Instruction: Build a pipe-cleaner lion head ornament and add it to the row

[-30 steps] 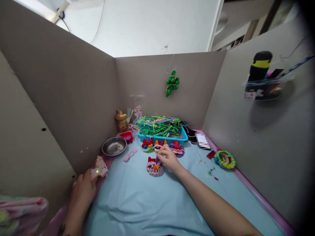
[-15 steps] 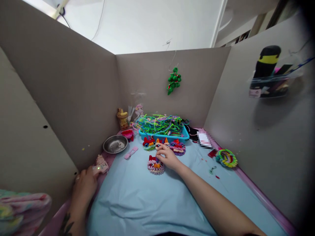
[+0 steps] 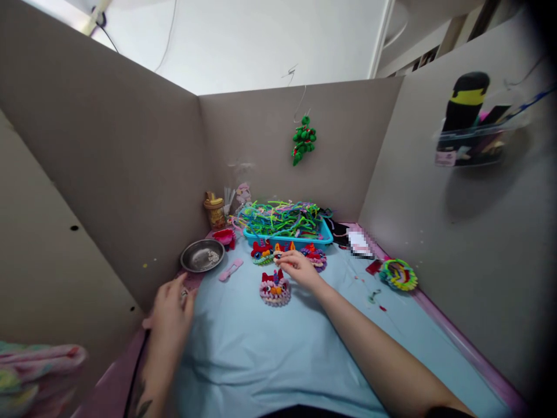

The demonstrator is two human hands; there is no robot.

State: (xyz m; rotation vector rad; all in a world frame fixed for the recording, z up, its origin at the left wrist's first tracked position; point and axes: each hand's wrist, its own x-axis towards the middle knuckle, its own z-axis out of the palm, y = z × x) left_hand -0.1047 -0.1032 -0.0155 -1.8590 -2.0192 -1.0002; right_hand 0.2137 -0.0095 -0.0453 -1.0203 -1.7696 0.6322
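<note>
My right hand (image 3: 301,269) is above the blue cloth with thumb and fingertips pinched together. Whatever they hold, if anything, is too small to make out. Just below the fingertips lies a pink and red fuzzy-stem animal face (image 3: 275,290) with a small purple horn and an orange nose. Behind the hand sit similar faces: a red and green one (image 3: 261,253), a partly covered one with orange ears (image 3: 285,248), and a purple one (image 3: 317,257). My left hand (image 3: 172,307) hovers at the left edge, fingers apart, over the mostly hidden pink glue gun (image 3: 148,322).
A blue basket (image 3: 287,241) of colourful fuzzy stems stands at the back. Left are a metal dish (image 3: 202,266) with small white bits, a pink clip-like piece (image 3: 230,270) and a brown cup (image 3: 214,211). A yellow-green ring (image 3: 398,276) lies right. Grey panels surround the table.
My left hand has come off the glue gun, lifting and moving right. My right hand has drawn slightly up from the pink and red face, uncovering its horn. The camera view has shifted slightly.
</note>
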